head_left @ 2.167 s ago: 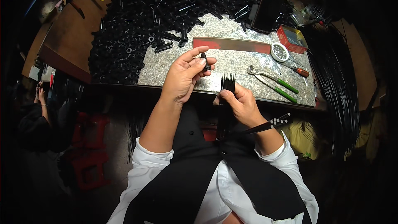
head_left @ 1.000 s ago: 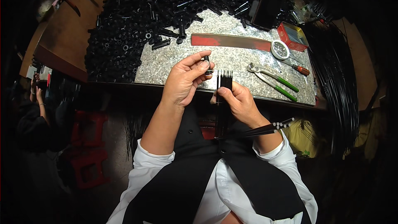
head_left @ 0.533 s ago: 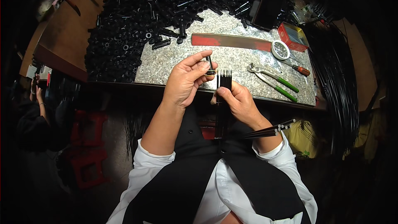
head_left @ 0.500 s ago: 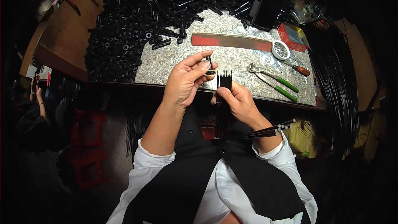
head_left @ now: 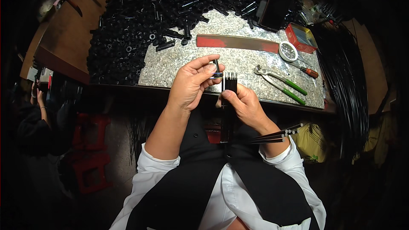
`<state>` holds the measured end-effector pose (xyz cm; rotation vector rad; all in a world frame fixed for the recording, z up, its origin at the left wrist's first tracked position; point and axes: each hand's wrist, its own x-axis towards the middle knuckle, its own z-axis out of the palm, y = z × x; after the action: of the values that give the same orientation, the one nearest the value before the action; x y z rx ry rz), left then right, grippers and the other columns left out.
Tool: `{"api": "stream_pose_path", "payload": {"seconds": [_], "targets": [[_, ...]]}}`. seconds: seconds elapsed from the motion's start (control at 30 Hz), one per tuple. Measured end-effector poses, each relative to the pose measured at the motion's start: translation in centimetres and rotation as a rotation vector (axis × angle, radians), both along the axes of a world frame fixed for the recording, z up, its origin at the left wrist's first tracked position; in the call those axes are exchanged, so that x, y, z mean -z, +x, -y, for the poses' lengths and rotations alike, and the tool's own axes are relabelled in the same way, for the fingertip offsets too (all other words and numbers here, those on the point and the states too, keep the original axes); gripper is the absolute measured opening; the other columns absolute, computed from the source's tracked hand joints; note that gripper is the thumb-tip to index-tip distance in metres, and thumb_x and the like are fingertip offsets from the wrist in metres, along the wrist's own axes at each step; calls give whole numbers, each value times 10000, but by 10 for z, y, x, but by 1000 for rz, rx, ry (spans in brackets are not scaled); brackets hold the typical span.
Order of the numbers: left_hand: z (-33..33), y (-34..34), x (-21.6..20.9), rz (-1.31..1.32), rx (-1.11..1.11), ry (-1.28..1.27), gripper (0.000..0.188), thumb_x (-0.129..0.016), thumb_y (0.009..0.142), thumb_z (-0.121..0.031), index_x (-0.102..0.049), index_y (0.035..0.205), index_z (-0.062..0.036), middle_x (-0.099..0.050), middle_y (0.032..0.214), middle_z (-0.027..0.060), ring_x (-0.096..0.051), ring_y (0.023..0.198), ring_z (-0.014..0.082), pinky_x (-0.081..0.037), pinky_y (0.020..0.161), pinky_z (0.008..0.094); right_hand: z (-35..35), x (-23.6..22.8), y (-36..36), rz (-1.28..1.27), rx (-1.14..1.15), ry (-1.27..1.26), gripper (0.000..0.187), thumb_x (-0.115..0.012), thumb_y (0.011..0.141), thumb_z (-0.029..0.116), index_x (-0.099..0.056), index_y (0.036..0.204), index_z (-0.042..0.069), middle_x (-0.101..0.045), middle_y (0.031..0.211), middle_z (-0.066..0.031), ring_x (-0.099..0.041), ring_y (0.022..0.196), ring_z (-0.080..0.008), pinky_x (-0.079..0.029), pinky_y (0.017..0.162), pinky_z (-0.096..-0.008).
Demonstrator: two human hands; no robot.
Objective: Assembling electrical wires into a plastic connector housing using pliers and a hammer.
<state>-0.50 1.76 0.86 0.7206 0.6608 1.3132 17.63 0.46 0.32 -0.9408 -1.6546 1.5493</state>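
My left hand [head_left: 190, 79] is closed on a short black tube [head_left: 216, 64], pinched upright between thumb and fingers. A thin shiny piece at the fingertips runs sideways toward the rods; its kind is hard to make out. My right hand [head_left: 243, 102] grips a flat row of thin black rods [head_left: 229, 86], with the thumb across the front. Their narrow tips stand side by side, close to my left fingertips. More black rods with pale round ends [head_left: 284, 133] stick out over my right forearm. Both hands are in front of the table's near edge.
A large heap of black tubular parts [head_left: 140, 21] covers the back left of the speckled tabletop [head_left: 179, 66]. To the right lie a red-and-brown bar [head_left: 236, 42], a white cup of small bits [head_left: 288, 51], a red box [head_left: 300, 38], green-handled pincers [head_left: 281, 84] and a screwdriver [head_left: 309, 72].
My left hand has shifted very slightly, and the shiny piece at its fingertips catches the light differently. My right hand keeps its grip on the rods almost in place.
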Motion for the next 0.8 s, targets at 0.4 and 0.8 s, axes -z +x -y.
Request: {"api": "stream_pose_path", "payload": {"seconds": [0.4,0.8], "targets": [[0,-2,-1,17,89,30,314,-590,888,-45,-551,1190,29,-658,1011,129,-650,876,149,-543,764,261,0,5,-2,-37,2,45,230,-539,958,212,-616,1006,1,-627,729,-12,-563,681,-74,-467,634,-237],[2,-3,14,46,111,14,264,-613,879,-69,-588,1123,29,-626,1105,107,-627,890,139,-515,806,267,-2,-2,1,56,-17,34,193,-544,953,172,-607,989,-6,-643,763,-31,-592,720,-89,-472,685,-239]]}}
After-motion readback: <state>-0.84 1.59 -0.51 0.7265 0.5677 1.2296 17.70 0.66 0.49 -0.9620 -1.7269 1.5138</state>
